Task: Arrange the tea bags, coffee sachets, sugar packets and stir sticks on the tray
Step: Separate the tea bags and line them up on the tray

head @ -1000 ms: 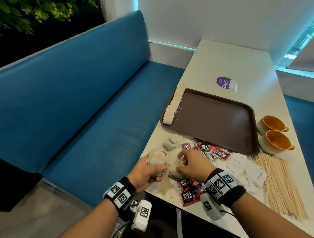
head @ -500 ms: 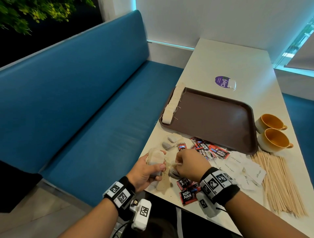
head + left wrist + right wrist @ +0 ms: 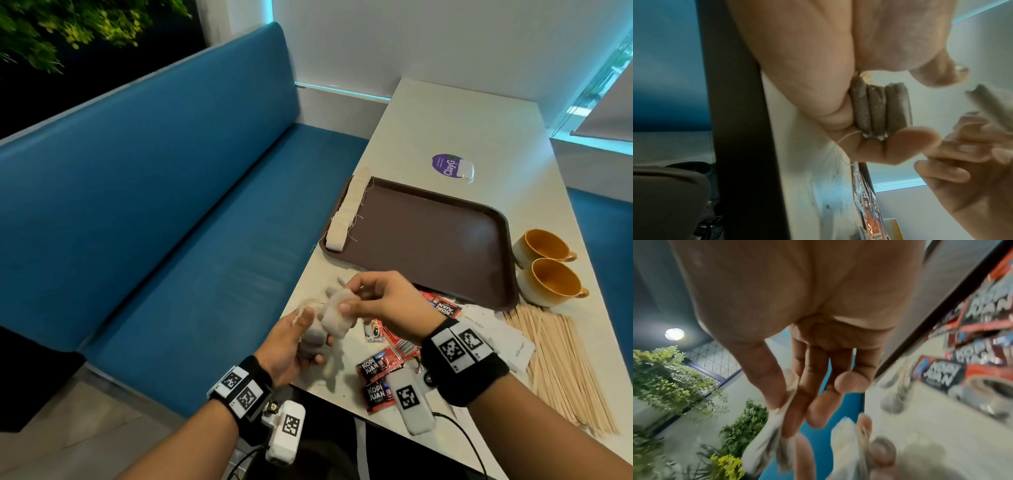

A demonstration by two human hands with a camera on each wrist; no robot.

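Note:
My left hand [image 3: 313,337] grips a small stack of grey tea bags [image 3: 879,110] upright between thumb and fingers, just off the table's near left corner. Beside it my right hand [image 3: 346,298] pinches one more tea bag [image 3: 335,317] between thumb and index finger, touching the stack. The same bag [image 3: 772,434] shows blurred in the right wrist view. On the brown tray [image 3: 428,240] a row of tea bags [image 3: 349,209] lines the left rim. Red coffee sachets [image 3: 376,366], white sugar packets [image 3: 496,329] and wooden stir sticks [image 3: 561,359] lie on the table in front of the tray.
Two orange-lined cups [image 3: 548,263] stand right of the tray, above the stir sticks. A purple sticker [image 3: 448,166] lies behind the tray on the white table [image 3: 462,120]. A blue bench [image 3: 171,205] runs along the table's left side.
My right hand has lifted off the table with a tea bag and brought it up against the stack in my left hand, which has risen slightly.

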